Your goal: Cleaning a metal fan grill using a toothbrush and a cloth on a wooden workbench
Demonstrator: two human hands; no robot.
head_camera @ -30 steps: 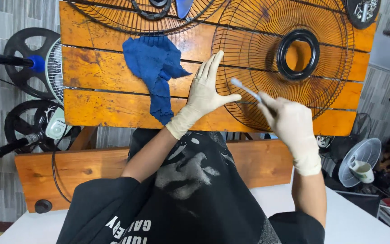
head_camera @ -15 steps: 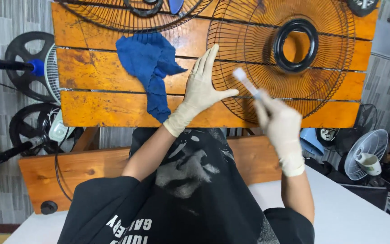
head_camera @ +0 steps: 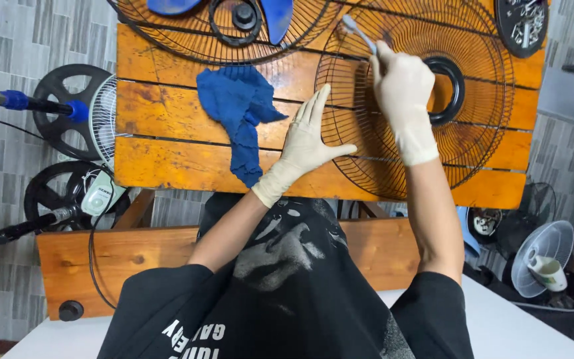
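A round black wire fan guard (head_camera: 426, 100) lies flat on the orange wooden table (head_camera: 167, 159), and everything else sits around it. The gloved left hand (head_camera: 307, 136) rests open and flat, fingers spread, on the guard's near-left rim, grasping nothing, while the gloved right hand (head_camera: 403, 86) is clenched around a toothbrush (head_camera: 357, 30) whose head meets the guard's far wires. A crumpled blue cloth (head_camera: 240, 113) lies just left of the guard.
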